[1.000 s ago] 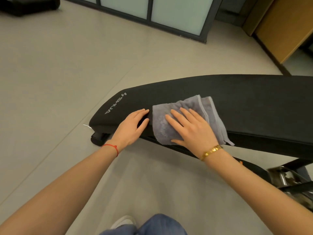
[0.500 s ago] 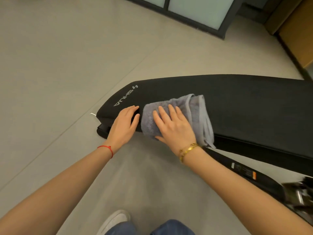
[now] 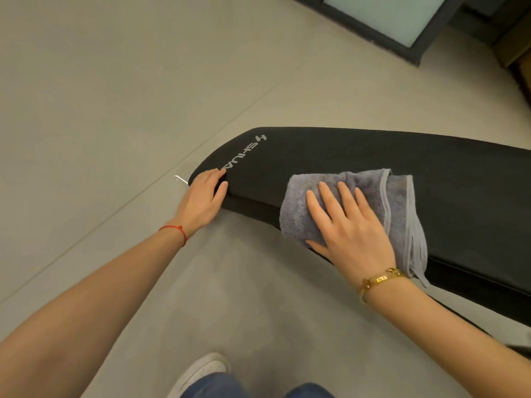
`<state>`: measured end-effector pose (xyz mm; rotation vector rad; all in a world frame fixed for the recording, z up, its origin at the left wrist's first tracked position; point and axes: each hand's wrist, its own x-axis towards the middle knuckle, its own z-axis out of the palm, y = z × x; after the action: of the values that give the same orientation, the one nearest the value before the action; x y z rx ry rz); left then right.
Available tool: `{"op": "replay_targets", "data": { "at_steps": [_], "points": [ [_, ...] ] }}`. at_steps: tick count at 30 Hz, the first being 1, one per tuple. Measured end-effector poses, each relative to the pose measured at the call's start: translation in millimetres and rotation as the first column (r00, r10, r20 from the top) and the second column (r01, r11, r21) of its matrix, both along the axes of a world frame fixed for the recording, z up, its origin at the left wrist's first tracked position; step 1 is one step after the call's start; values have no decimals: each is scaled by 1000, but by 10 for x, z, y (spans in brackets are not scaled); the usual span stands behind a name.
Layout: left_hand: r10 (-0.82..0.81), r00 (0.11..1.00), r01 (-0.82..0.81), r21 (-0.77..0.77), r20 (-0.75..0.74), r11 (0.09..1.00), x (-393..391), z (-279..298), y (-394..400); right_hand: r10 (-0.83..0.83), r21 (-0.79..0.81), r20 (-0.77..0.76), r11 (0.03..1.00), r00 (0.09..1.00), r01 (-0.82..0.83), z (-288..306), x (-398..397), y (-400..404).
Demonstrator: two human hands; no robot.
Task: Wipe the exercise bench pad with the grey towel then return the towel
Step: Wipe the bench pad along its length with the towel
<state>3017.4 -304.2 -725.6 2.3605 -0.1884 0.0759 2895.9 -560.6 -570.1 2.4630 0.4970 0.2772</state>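
Observation:
The black exercise bench pad runs from the centre to the right edge, its white logo near the left end. A folded grey towel lies on the pad's near edge and hangs a little over the side. My right hand presses flat on the towel with fingers spread and straight. My left hand rests on the pad's left tip, fingers laid over the top, apart from the towel.
Beige tiled floor surrounds the bench. A dark-framed frosted glass partition stands at the back right, with wooden furniture beside it. My white shoe and jeans show at the bottom.
The gap between my hands has grown: the towel under my right hand now lies further right along the pad, and my left hand sits at the pad's very tip. The view shifted.

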Motion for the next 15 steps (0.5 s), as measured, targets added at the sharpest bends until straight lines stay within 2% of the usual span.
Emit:
{"op": "replay_targets", "data": {
  "at_steps": [8, 12, 15],
  "points": [
    [53, 998, -54, -16, -41, 998, 148, -309, 315, 55, -44, -24, 997, 998, -56, -841, 757, 959],
    [-4, 1000, 2, -110, -15, 994, 143, -316, 396, 30, -31, -106, 999, 994, -34, -1131, 1106, 1506],
    [-9, 999, 3, -122, -44, 992, 111, -337, 471, 18, 21, -202, 1000, 979, -14, -1087, 1149, 1540]
  ]
}}
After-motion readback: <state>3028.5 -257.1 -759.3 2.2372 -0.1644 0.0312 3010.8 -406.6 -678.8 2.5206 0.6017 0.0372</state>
